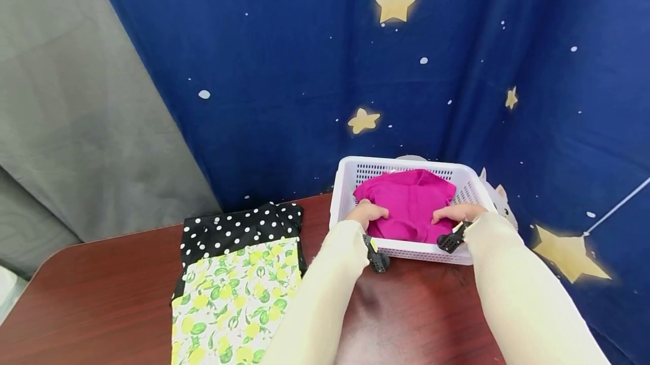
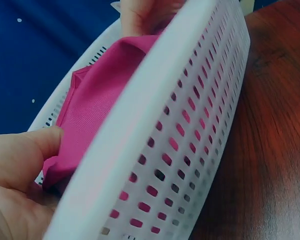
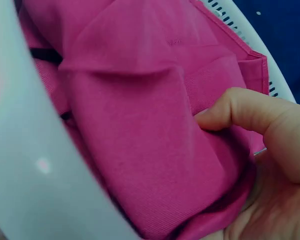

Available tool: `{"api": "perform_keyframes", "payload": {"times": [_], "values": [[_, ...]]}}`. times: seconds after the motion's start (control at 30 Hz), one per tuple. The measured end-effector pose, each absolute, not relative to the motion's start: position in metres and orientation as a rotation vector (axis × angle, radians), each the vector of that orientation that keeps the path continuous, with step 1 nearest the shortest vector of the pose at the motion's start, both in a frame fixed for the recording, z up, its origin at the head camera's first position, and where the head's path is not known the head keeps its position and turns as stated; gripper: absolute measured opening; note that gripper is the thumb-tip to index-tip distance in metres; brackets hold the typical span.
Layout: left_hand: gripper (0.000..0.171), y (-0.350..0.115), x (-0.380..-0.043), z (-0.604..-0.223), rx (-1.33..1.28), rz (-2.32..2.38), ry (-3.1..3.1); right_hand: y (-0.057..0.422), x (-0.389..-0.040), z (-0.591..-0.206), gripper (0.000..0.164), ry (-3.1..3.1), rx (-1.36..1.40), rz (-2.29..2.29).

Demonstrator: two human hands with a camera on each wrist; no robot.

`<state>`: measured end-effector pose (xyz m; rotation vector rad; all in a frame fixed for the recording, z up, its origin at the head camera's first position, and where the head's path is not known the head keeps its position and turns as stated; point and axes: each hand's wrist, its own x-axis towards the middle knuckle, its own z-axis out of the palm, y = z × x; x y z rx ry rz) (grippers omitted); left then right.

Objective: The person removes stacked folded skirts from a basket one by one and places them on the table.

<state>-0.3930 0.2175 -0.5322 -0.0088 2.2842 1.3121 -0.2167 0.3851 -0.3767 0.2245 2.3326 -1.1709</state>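
Observation:
A magenta cloth (image 1: pixel 408 201), with a stitched hem at its edge, lies bunched inside a white perforated plastic basket (image 1: pixel 411 249). My left hand (image 1: pixel 367 212) grips the cloth's left side, thumb on top; the left wrist view shows that thumb (image 2: pixel 47 140) against the fabric, while the fingers are mostly hidden. On the opposite side, my right hand (image 1: pixel 459 214) holds the cloth. Its thumb (image 3: pixel 230 107) presses a crease into the fabric and its fingers go underneath, as the right wrist view shows. Both hands are inside the basket's rim.
Left of the basket, a lemon-print cloth (image 1: pixel 233 297) overlaps a black polka-dot cloth (image 1: pixel 238 229) on the brown wooden table (image 1: pixel 112 291). A blue star-patterned curtain (image 1: pixel 284 71) hangs right behind the basket, and a grey curtain (image 1: pixel 91 100) hangs at the left.

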Motion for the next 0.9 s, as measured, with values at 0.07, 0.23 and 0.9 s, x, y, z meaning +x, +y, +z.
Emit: {"api": "perform_keyframes", "payload": {"times": [0.07,0.23,0.9], "values": [[0.067,0.192,-0.34,-0.465,-0.032,1.381,2.245,0.385,-0.216,-0.378,0.013,2.328,0.253,-1.242],[0.046,0.161,-0.28,-0.381,-0.034,1.562,2.133,0.382,-0.213,-0.375,0.017,2.179,0.372,-1.492],[0.012,0.146,-0.278,-0.334,0.154,1.938,1.752,0.37,-0.196,-0.313,0.026,2.139,0.329,-1.967]]}}
